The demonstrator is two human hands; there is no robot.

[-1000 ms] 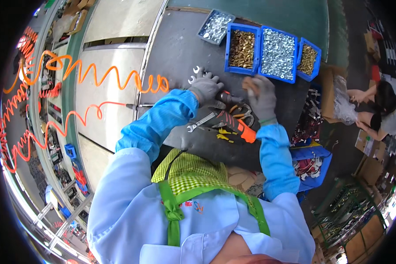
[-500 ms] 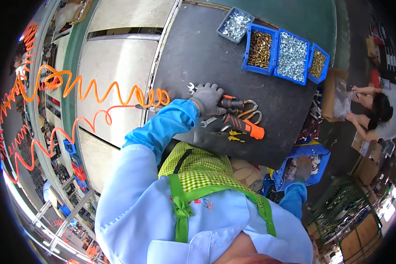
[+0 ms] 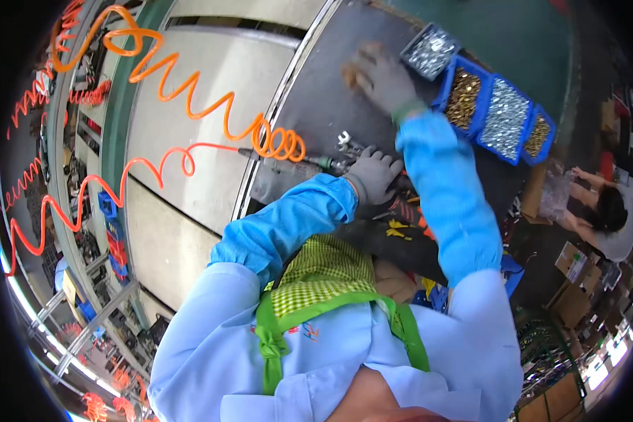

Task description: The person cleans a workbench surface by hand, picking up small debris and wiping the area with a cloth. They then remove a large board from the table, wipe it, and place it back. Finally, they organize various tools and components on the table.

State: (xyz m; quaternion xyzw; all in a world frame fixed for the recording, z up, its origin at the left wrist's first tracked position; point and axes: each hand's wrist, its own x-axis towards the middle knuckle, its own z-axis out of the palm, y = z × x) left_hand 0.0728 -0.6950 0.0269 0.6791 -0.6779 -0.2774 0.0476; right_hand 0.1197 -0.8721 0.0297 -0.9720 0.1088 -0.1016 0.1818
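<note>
My left hand (image 3: 374,176), in a grey glove, lies over a cluster of hand tools on the dark table, its fingers apart. What is directly under its palm is hidden. A dark air tool (image 3: 323,162) on a hose runs up to that hand from the left. Just above lies an open-end wrench (image 3: 344,141). Yellow-handled small tools (image 3: 399,229) lie below the hand. Farther away, my right hand (image 3: 383,77), gloved grey with brownish fingertips, is over the table beside the grey tray of silvery parts (image 3: 403,53). Motion smears its fingers.
Blue bins hold brass-coloured parts (image 3: 464,98), silvery parts (image 3: 505,116) and small brass-coloured parts (image 3: 538,137). Coiled orange (image 3: 190,105) and red (image 3: 137,165) hoses hang across the left. A co-worker (image 3: 608,207) handles clear plastic by a carton at right.
My right hand has come from the blue container at the lower right up to the far part of the table. My left hand stays over the tools. The whole view has shifted.
</note>
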